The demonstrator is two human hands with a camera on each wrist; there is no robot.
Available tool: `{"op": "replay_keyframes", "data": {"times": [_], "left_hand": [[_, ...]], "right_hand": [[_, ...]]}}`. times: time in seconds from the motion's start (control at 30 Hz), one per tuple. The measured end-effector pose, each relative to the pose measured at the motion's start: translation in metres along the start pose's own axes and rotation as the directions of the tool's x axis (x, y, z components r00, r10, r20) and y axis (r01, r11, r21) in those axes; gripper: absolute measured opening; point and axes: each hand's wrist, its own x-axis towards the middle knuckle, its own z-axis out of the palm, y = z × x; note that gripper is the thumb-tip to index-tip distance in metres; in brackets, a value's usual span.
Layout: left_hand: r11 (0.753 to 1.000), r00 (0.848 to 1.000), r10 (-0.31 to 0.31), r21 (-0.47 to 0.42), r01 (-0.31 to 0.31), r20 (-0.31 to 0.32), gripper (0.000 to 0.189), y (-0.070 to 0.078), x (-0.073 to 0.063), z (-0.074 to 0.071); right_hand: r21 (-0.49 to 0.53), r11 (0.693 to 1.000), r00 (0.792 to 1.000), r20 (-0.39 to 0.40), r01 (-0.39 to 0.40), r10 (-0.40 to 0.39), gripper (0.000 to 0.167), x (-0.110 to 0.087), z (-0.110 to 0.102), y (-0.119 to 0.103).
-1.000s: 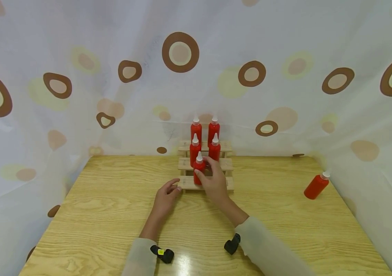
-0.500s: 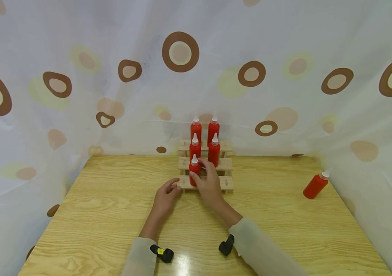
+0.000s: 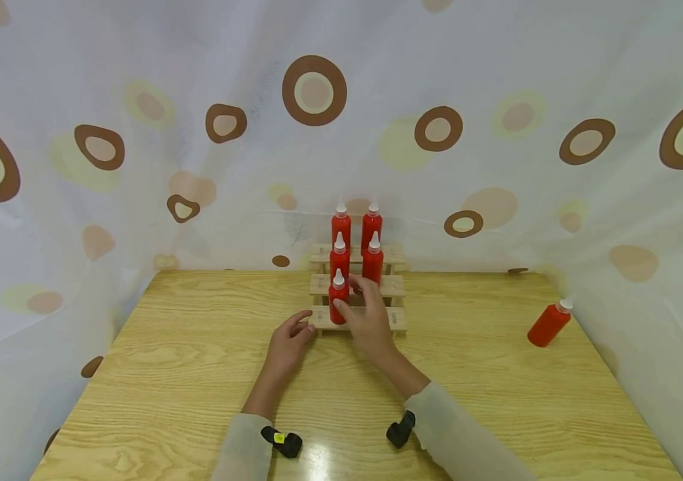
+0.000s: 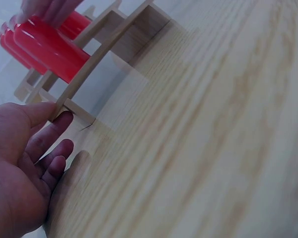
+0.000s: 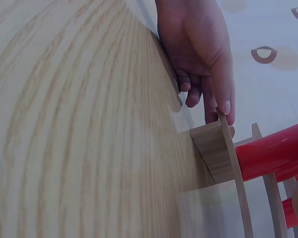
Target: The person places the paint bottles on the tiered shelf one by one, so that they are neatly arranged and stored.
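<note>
A wooden three-step rack stands near the back wall and carries several red squeeze bottles with white nozzle caps. My left hand pinches the left end of its lowest step, thumb above and fingers below, as the left wrist view shows. On that lowest step one red squeeze bottle stands upright at the left. My right hand is at this bottle's right side, thumb across its front and fingers beside it, the grip loosened. Behind it, upright bottles stand in pairs on the middle step and top step.
Another red squeeze bottle stands apart on the right side of the wooden table. A pale patterned sheet hangs behind the table and along both sides.
The front bottle was shifted left along the lowest step by my right hand, then stayed put. That hand has since drawn slightly back to the right. My left hand has not moved.
</note>
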Motion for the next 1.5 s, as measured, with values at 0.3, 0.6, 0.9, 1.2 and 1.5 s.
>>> {"op": "replay_keyframes", "data": {"times": [0.3,0.6,0.9,1.2,1.5], "left_hand": [[1.000,0.999,-0.019,-0.002,0.019,0.035,0.041,0.027,-0.013,-0.003],[1.000,1.000,-0.016,-0.006,0.016,0.012,0.039,-0.001,0.000,-0.002],[1.000,1.000,-0.026,-0.003,0.026,0.001,0.039,-0.002,0.001,-0.001],[1.000,1.000,-0.017,0.006,0.017,0.007,0.039,-0.001,0.001,-0.001],[1.000,1.000,-0.021,0.014,0.021,-0.003,0.038,0.003,-0.001,0.001]], "right_hand": [[-0.044,0.999,0.999,-0.024,0.026,-0.027,0.053,-0.005,-0.029,0.005],[-0.073,0.997,0.996,-0.095,-0.009,0.002,0.054,-0.015,-0.068,0.011],[-0.136,0.991,0.981,-0.190,0.005,-0.031,0.051,-0.027,-0.112,-0.014],[-0.176,0.977,0.946,-0.320,-0.120,0.058,0.053,-0.038,-0.166,0.025],[-0.225,0.963,0.896,-0.443,-0.149,0.035,0.053,-0.055,-0.221,0.045]]}}
